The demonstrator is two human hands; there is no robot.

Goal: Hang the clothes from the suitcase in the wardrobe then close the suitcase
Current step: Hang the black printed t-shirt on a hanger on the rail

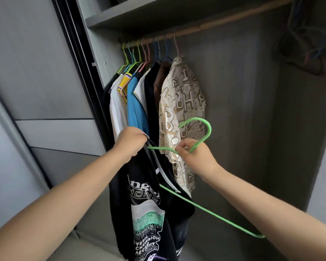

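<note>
Person at open wardrobe (233,113), mid-way through hanging 1 garment. Left hand (130,141) is closed round the neckline of a black printed T-shirt (145,208), bunching the collar edge and holding the shirt up so its body hangs down in front of the wardrobe. Right hand (194,155) pinches the neck of a green hanger (196,132) just below its hook, fingers curled tight on the wire; 1 hanger arm runs toward the collar at the left hand, the other slopes down and to the right, outside the shirt.

Step in hand, by my reading: threading the hanger into the shirt, not yet seated. Next move prob. calls for working both hanger arms inside the neck opening w/ the shoulders settled on them, then lifting the hook up to the rod (205,28). Free rod space lies to the right of the patterned beige shirt (179,110), the last of the hung row.

Room: approx. 8 garments already hang at the left end of the rod on coloured hangers: white, yellow, blue, dark, brown, beige. A bundle of spare hangers (305,44) hangs blurred at upper right. Grey shelf (135,14) sits above the rod; grey sliding door panel (36,72) stands to the left. Suitcase not in view, so its state can't be told. No surface visible; wardrobe floor is pale below the shirt.
</note>
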